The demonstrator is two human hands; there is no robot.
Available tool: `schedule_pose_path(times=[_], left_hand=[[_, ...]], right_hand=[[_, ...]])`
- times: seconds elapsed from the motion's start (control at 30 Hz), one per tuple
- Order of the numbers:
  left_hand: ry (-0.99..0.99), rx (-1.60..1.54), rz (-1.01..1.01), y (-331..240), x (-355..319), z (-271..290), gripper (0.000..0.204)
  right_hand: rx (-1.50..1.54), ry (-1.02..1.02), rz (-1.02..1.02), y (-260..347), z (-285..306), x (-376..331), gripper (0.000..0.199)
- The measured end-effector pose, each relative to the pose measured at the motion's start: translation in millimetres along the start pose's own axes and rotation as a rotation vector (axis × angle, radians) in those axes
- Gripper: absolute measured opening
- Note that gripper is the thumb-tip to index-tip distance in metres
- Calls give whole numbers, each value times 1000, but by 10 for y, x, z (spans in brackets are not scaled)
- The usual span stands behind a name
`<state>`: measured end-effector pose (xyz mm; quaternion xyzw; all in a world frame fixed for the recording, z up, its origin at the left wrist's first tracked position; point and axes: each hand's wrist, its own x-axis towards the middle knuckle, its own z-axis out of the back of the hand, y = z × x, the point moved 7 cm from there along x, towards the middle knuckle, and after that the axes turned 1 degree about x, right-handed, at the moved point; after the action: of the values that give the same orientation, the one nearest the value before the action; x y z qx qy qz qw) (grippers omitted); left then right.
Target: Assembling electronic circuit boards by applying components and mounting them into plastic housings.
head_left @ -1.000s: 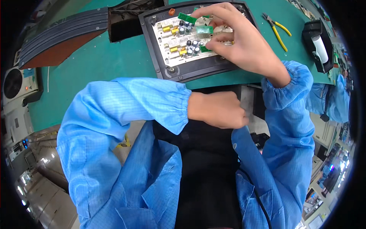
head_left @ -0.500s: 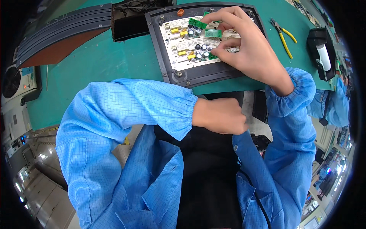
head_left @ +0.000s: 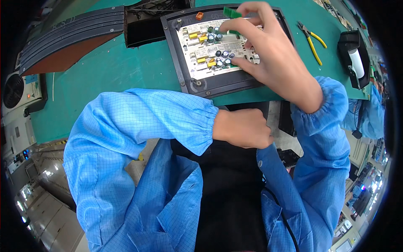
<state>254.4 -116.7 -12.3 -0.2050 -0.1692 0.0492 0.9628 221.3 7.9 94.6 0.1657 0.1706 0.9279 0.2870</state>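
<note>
My right hand (head_left: 273, 50) reaches over a white circuit board (head_left: 201, 74) with its fingers bent. A small green circuit board (head_left: 231, 12) sits between its upper fingers. The thumb tip is beside the black round capacitors (head_left: 225, 54) on the white board. Yellow box-shaped parts (head_left: 201, 61) stand near the board's left side. A black frame (head_left: 184, 80) with screws surrounds the board. My left hand (head_left: 243, 127) lies in front of my body below the table edge, closed in a fist. Its fingertips are turned under, so anything inside is hidden.
Yellow-handled cutters (head_left: 315, 48) lie on the green mat (head_left: 96, 101) at the right. Beyond them stands a black holder with a white roll (head_left: 356, 63). A small orange part (head_left: 199, 16) rests on the frame. A black ribbed panel (head_left: 71, 35) is at the far left.
My right hand has lifted the green board away from the capacitors, and its fingers have shifted upward. More of the white board shows. My left hand stays in almost the same place.
</note>
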Motion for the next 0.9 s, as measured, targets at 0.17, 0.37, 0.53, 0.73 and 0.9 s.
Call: schedule_pose_path(times=[0.17, 0.37, 0.53, 0.73, 0.9], left_hand=[[0, -36, -7, 15, -10, -17, 17], [42, -30, -1, 16, 15, -66, 16], [-57, -43, -11, 12, 3, -45, 13], [-61, -7, -1, 3, -12, -34, 13], [-50, -21, -19, 5, -5, -47, 13]], right_hand=[[-456, 211, -135, 104, 157, 209, 59], [173, 118, -112, -144, 191, 358, 53], [114, 91, -74, -233, 43, 396, 52], [-14, 132, -81, -122, 75, 488, 52], [56, 226, -192, -226, -30, 501, 50]])
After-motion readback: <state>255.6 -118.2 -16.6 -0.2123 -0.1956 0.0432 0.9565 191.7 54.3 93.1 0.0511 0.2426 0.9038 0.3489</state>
